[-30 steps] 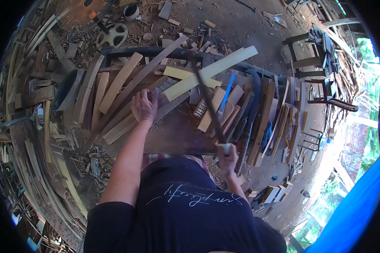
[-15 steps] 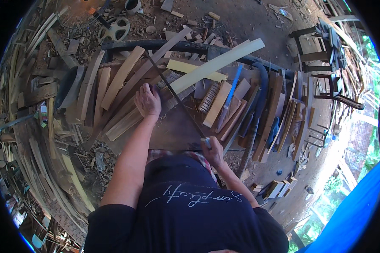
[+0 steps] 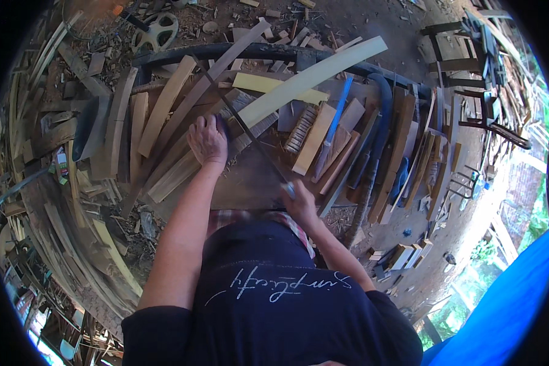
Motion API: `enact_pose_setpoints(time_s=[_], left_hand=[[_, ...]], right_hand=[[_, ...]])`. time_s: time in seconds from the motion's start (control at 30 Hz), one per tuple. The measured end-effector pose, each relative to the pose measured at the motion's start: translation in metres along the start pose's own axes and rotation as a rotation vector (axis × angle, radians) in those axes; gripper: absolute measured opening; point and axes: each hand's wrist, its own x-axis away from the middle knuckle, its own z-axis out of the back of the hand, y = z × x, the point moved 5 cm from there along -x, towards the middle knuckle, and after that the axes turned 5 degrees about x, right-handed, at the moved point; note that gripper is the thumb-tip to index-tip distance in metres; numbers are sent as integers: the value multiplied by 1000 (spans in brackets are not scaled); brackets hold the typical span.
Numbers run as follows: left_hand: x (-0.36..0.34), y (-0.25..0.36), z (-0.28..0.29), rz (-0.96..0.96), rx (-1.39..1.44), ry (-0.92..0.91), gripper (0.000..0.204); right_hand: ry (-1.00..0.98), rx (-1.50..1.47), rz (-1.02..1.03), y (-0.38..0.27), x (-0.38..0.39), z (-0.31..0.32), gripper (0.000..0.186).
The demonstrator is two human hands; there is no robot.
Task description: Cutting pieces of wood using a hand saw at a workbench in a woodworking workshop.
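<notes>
My right hand (image 3: 301,204) is closed round the pale handle of a long, thin handsaw (image 3: 254,141). Its dark blade slants away to the far left, crossing over the wood beside my left hand. My left hand (image 3: 206,140) presses down on pieces of wood left of the blade, fingers bent over a dark block (image 3: 221,125) that is partly hidden. Just right of the blade, a long pale board (image 3: 314,80) reaches toward the far right. A yellowish strip (image 3: 277,86) lies under that board. Whether the blade's teeth touch wood is too small to tell.
Several curved wood strips (image 3: 168,105) fan out on the left of the bench (image 3: 244,186). To the right lie a light wood block (image 3: 314,139), a blue strip (image 3: 338,116) and more boards. A dark curved bar (image 3: 256,51) runs along the far side. Offcuts litter the ground.
My right hand has pushed the handsaw forward and left, so its tip reaches farther out. My left hand stays on the wood. The whole view has shifted slightly.
</notes>
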Motion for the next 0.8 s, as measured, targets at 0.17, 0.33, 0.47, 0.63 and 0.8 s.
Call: enact_pose_setpoints(time_s=[0.17, 0.33, 0.47, 0.63, 0.8], left_hand=[[-3, 2, 10, 4, -23, -62, 14], [-2, 2, 0, -22, 0, 3, 13], [1, -3, -3, 22, 18, 3, 13], [-2, 3, 10, 14, 14, -30, 13], [-1, 4, 2, -27, 16, 5, 16]], right_hand=[[-104, 57, -156, 15, 36, 21, 28], [-77, 62, -32, -19, -37, -4, 25], [-74, 85, -23, -20, -27, -1, 23], [-162, 62, -202, 6, 27, 22, 22], [-62, 151, 5, -41, -62, -10, 24]])
